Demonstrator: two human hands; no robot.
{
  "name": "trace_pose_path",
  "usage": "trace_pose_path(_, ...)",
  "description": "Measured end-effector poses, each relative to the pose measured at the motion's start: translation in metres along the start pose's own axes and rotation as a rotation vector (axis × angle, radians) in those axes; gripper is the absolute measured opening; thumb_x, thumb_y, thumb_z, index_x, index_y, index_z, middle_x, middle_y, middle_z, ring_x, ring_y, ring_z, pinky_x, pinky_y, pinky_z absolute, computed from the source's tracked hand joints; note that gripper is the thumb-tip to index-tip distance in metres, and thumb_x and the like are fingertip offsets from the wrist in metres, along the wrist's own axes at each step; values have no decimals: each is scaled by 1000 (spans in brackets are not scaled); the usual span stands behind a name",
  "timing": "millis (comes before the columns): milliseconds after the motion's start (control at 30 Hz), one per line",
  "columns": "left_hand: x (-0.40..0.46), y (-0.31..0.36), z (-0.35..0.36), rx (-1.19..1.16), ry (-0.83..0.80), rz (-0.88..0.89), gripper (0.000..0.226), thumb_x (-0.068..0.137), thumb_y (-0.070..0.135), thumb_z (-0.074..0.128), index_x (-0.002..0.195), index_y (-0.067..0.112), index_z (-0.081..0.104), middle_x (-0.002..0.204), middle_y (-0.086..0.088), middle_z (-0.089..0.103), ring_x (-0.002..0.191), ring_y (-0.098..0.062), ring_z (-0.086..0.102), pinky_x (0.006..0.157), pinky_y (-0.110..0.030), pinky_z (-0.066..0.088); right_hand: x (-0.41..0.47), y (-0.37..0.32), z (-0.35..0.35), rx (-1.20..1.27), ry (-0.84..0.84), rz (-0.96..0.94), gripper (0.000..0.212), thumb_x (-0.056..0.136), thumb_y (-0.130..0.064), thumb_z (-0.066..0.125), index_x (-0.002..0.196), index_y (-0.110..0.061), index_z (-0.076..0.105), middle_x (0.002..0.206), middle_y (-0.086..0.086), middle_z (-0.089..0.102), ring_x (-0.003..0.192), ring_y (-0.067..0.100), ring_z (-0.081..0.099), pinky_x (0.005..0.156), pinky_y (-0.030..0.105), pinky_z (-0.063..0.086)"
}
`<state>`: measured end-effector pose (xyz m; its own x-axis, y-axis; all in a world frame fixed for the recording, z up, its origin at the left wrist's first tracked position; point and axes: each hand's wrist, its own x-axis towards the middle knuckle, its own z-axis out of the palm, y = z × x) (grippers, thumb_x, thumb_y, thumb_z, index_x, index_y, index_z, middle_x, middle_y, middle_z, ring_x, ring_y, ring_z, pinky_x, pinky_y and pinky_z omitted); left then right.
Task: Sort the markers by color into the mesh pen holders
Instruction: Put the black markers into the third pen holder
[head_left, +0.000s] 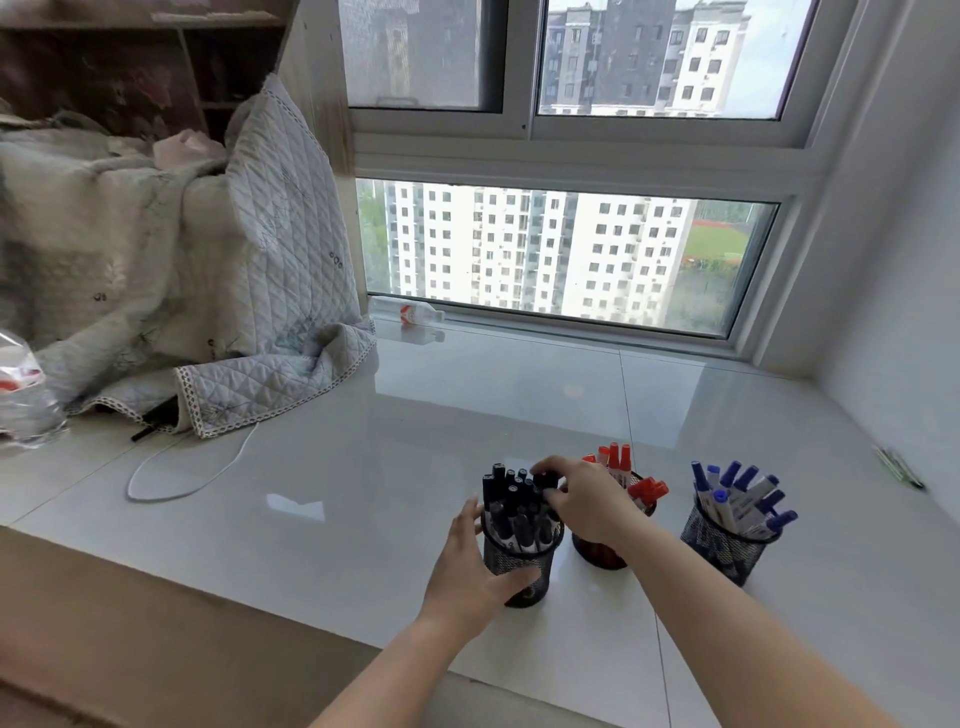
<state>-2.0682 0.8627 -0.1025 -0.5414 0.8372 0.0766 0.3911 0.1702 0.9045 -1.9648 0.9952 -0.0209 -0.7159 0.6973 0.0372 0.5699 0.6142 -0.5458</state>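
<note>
Three black mesh pen holders stand in a row on the white sill. The left holder is packed with black markers; my left hand wraps around its left side. My right hand is above it, fingers pinched on the cap of one black marker at the holder's right edge. The middle holder, partly hidden by my right hand, holds red markers. The right holder holds blue markers.
A quilted blanket is heaped at the left, with a white cable looping in front of it. A plastic bottle lies by the window, another bottle stands far left. A small dark item lies near the right wall.
</note>
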Motion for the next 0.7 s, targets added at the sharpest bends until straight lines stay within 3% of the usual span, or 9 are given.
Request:
trace_pose_path(67,3,2,5,-45,0,-27,95,55,43,80,135,36,29,126,23,43,117,3,43,89,-16,34,2,-1,0,-19,-2,-5,28,89,-17,51,116,-24,58,107,2,66,73,14,55,66,26,45)
trace_pose_path(167,6,6,7,-113,-4,-72,84,45,47,77,119,49,38,115,24,51,102,13,48,75,-7,37,3,-3,1,-40,-13,-7,25,90,-18,53,114,-22,59,109,3,66,78,16,56,70,28,48)
trace_pose_path(267,9,8,9,-141,-6,-99,72,41,48,77,100,57,37,109,23,55,98,13,51,71,-8,39,3,-3,1,-51,-27,-3,25,90,-19,53,114,-22,60,108,3,67,85,19,60,76,32,52)
trace_pose_path(400,8,9,12,-160,-3,-120,70,42,49,77,96,67,36,104,28,58,92,18,53,68,-7,40,1,-2,0,-50,-13,-24,21,91,-22,53,111,-22,60,102,0,67,85,17,60,76,32,51)
trace_pose_path(533,7,11,9,-168,-4,-124,74,45,50,77,96,76,31,101,33,58,90,24,51,67,-6,39,1,-2,-4,106,149,-50,16,90,-24,54,105,-21,61,91,-7,64,78,11,59,67,24,46)
trace_pose_path(700,12,12,7,-197,-22,-131,66,49,53,78,100,64,38,109,23,58,101,10,52,77,-16,40,-1,-3,-20,438,452,-40,4,90,-19,56,94,-22,58,79,-7,64,73,14,65,59,18,46)
